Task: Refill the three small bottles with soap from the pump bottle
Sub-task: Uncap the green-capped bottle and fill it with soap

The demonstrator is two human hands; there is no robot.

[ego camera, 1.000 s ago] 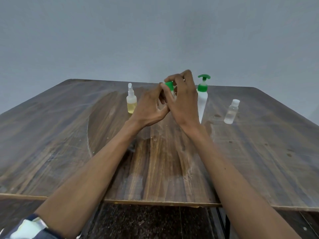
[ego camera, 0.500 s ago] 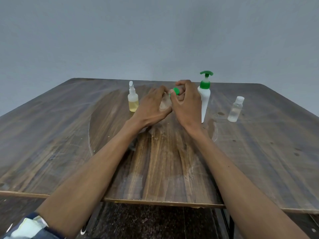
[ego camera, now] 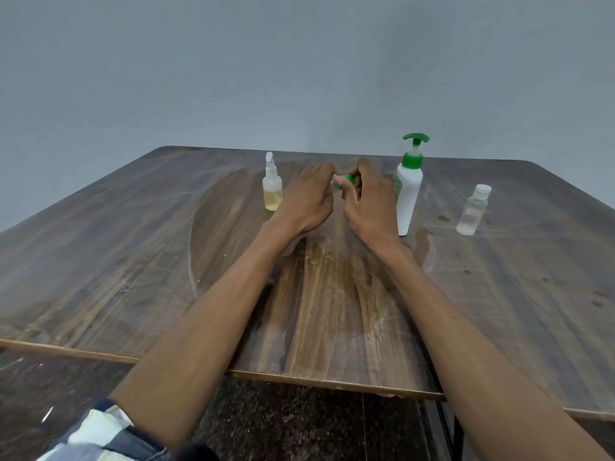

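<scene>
Between my two hands is a small green-capped bottle (ego camera: 346, 182); only its cap and neck show. My left hand (ego camera: 307, 197) wraps round its body from the left. My right hand (ego camera: 371, 202) pinches the green cap from the right. A white pump bottle (ego camera: 408, 194) with a green pump head stands just right of my right hand. A small spray bottle (ego camera: 273, 188) with yellowish liquid stands left of my left hand. A small clear bottle (ego camera: 472, 212) with a white flip cap stands at the right.
All stand on a worn wooden table (ego camera: 133, 261) with a wet patch near the pump bottle's base. The table's front edge runs across below my forearms. A dark speckled floor lies under it, and a plain grey wall rises behind.
Both hands with the green-capped bottle have come down from in front of the pump bottle to just above the table.
</scene>
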